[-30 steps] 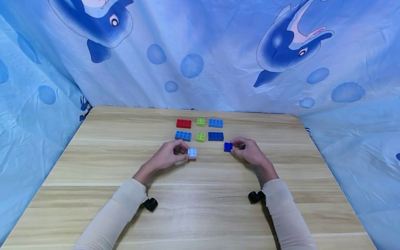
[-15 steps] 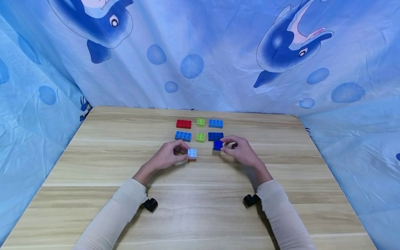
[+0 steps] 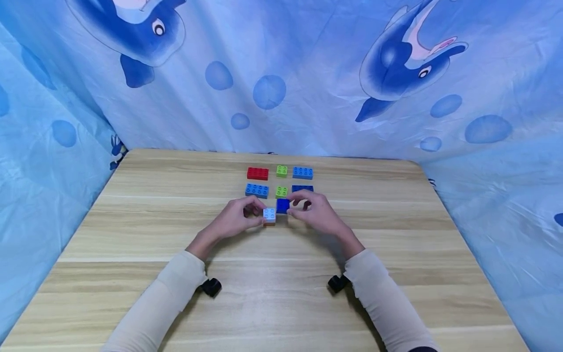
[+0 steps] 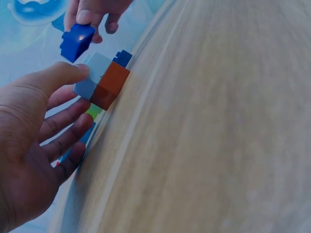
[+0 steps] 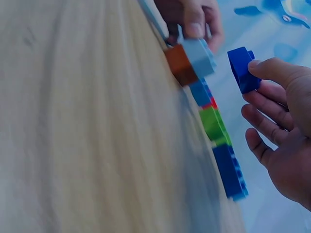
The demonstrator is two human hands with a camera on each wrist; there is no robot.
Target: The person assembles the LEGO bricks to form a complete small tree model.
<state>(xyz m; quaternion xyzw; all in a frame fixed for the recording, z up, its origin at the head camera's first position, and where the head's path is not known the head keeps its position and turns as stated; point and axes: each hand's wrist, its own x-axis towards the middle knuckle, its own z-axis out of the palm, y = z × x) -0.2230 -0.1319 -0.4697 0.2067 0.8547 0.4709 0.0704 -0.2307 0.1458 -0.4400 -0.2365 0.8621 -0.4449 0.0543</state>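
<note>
My left hand (image 3: 238,216) pinches a light blue toy brick (image 4: 98,65) between thumb and fingers. That brick sits on top of an orange-brown brick (image 4: 111,86), and the pair stands on the wooden table. My right hand (image 3: 317,213) pinches a dark blue brick (image 5: 241,71), studs facing up, and holds it raised above the table. In the head view this dark blue brick is just right of the light blue one and slightly farther back. The right wrist view shows a gap between the two.
Behind the hands lie two rows of bricks: a red brick (image 3: 257,173), a green brick (image 3: 281,171) and a blue brick (image 3: 302,173) at the back; a blue brick (image 3: 257,190), a green brick (image 3: 282,191) and a partly hidden dark blue brick (image 3: 302,188) in front. A patterned curtain (image 3: 308,117) hangs behind the table.
My right hand has carried the dark blue brick leftward, from the right of the rows to beside the light blue brick. The left hand has stayed where it was.
</note>
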